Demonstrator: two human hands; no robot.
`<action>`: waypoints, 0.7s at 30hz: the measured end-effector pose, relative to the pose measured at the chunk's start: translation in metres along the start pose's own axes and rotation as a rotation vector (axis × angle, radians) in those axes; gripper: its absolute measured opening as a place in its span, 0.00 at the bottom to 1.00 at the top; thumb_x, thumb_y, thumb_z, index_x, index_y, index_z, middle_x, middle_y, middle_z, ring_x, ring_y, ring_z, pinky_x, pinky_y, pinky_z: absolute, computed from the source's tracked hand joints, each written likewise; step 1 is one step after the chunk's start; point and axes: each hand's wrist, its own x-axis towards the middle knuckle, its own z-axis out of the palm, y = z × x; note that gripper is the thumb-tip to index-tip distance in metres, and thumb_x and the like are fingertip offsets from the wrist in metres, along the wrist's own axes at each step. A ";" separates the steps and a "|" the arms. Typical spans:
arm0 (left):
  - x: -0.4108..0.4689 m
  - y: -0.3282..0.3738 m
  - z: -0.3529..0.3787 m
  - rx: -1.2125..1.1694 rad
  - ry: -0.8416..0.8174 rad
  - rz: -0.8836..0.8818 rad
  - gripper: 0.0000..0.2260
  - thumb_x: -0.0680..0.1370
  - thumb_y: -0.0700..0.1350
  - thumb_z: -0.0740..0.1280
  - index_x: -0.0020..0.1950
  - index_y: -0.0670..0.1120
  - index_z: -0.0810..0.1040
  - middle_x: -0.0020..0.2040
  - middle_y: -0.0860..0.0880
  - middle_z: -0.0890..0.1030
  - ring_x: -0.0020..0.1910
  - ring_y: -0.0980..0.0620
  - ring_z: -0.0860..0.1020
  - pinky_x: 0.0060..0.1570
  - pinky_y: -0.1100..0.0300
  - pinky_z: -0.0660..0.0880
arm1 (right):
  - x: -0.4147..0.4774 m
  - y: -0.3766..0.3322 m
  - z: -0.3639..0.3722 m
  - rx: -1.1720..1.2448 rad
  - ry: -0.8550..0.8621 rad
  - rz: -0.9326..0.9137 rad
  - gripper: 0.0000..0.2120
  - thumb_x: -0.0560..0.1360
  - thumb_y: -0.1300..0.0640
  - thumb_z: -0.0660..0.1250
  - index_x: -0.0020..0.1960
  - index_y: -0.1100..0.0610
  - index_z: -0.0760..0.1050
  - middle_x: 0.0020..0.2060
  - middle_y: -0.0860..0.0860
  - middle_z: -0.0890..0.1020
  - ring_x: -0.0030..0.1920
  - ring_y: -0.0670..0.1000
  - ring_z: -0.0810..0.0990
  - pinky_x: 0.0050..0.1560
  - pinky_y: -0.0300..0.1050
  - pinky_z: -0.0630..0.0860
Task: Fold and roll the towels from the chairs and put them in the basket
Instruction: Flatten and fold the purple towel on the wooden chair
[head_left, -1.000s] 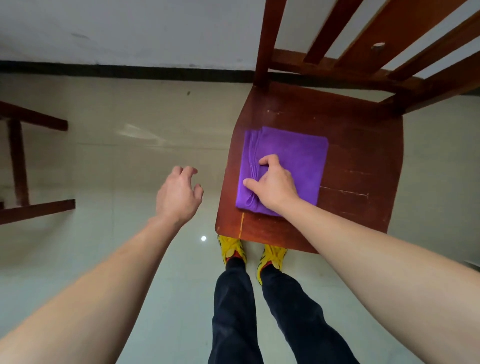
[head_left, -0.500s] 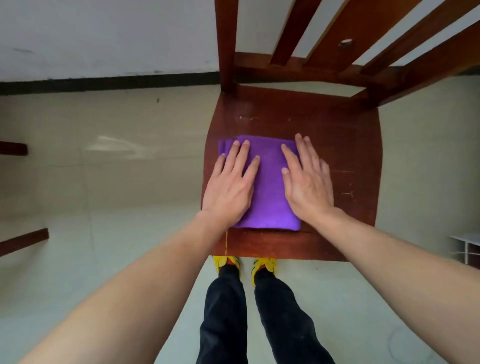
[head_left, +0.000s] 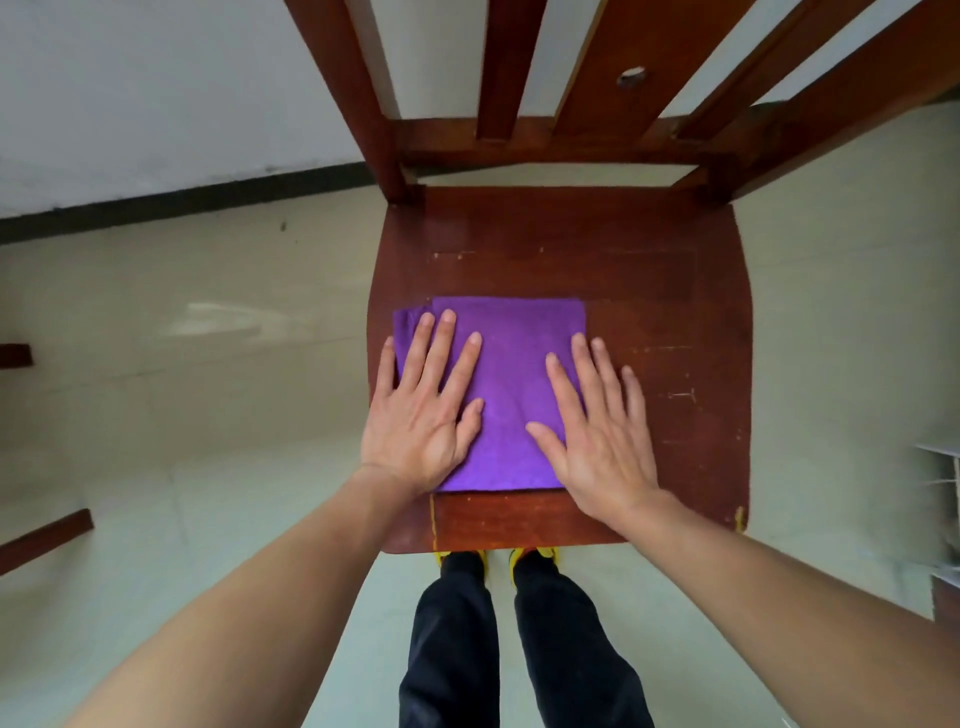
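Purple towel (head_left: 511, 384) folded to flat square, lies front-left on chair seat (head_left: 649, 291). We press it w/ both hands flat, fingers straight, gripping nothing: left hand (head_left: 423, 410) by seat's left edge, right hand (head_left: 602, 431) nearer seat's middle, half on wood. Fold looks done; roll not begun, basket not in view

Matt purple cloth towel (head_left: 511, 395) on scuffed, varnished wooden chair (head_left: 670, 332).
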 end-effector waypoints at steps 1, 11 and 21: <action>0.001 0.001 -0.003 0.015 -0.013 0.001 0.29 0.80 0.57 0.52 0.78 0.47 0.53 0.79 0.42 0.53 0.78 0.43 0.50 0.72 0.38 0.54 | -0.011 0.003 0.001 0.013 -0.011 0.023 0.33 0.79 0.38 0.49 0.78 0.54 0.51 0.78 0.57 0.52 0.78 0.57 0.50 0.73 0.60 0.57; -0.007 0.019 -0.023 0.078 0.026 0.128 0.26 0.74 0.44 0.54 0.72 0.47 0.70 0.73 0.38 0.66 0.72 0.37 0.65 0.68 0.41 0.65 | 0.017 -0.013 -0.038 0.703 0.050 0.660 0.25 0.70 0.39 0.70 0.61 0.51 0.74 0.46 0.48 0.83 0.48 0.54 0.82 0.49 0.51 0.78; -0.006 0.028 -0.039 -0.223 0.027 0.085 0.18 0.72 0.42 0.60 0.60 0.44 0.79 0.62 0.41 0.76 0.59 0.39 0.75 0.52 0.49 0.74 | 0.029 0.011 -0.066 0.774 -0.070 0.574 0.16 0.65 0.52 0.76 0.50 0.54 0.76 0.46 0.50 0.82 0.46 0.55 0.81 0.49 0.50 0.78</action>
